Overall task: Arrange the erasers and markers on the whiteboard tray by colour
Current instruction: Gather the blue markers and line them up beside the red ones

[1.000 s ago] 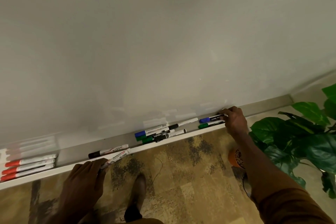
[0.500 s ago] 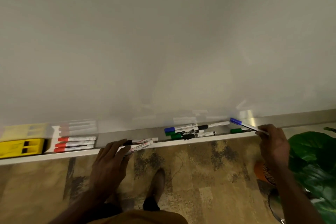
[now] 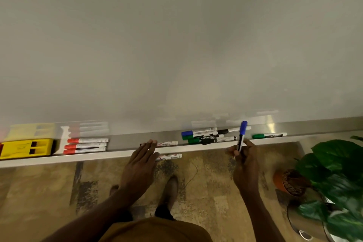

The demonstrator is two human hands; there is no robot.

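The whiteboard tray [image 3: 117, 153] runs across the view. At its left lie a yellow eraser [image 3: 25, 148] and three red markers [image 3: 86, 145] side by side. My left hand [image 3: 140, 163] reaches the tray's front edge with fingers over a black marker [image 3: 167, 143], and grips a white marker [image 3: 171, 156] that hangs just below the edge. My right hand [image 3: 245, 163] holds a blue-capped marker [image 3: 242, 133] upright in front of the tray. A mixed heap of blue, green and black markers [image 3: 206, 136] lies left of it. A lone green marker [image 3: 269, 135] lies to the right.
The whiteboard [image 3: 176, 45] fills the upper view. A leafy plant [image 3: 337, 173] in an orange pot [image 3: 290, 182] stands on the floor at the right, close to my right arm. My shoes [image 3: 169, 188] are on the patterned floor below the tray.
My right hand lifted the blue marker off the tray's right part and carried it left, turning it upright. My left hand stayed at the tray edge with the white marker.
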